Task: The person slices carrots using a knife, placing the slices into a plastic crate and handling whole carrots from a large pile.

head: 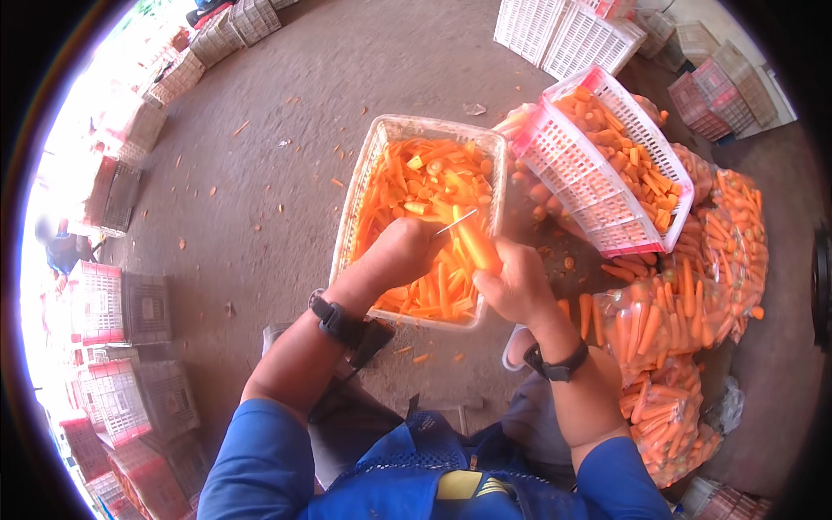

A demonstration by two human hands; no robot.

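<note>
My left hand [408, 250] grips a tool with a thin metal blade [457, 221], probably a peeler. Its handle is hidden inside the fist. The blade lies across the upper end of a thick orange carrot [478, 244], which my right hand [513, 279] holds by its lower end. Both hands are above a pale plastic crate [499, 188] standing on the floor between and ahead of my feet. Long carrot peelings [383, 195] fill much of that crate, along with cut carrot ends [434, 168].
A white and pink crate [578, 175] of peeled carrot pieces [640, 175] tilts at the right, resting among bagged carrots. Clear bags of whole carrots [650, 325] pile up along my right side. Stacked crates [101, 305] line the left. Scraps dot the concrete floor [260, 162].
</note>
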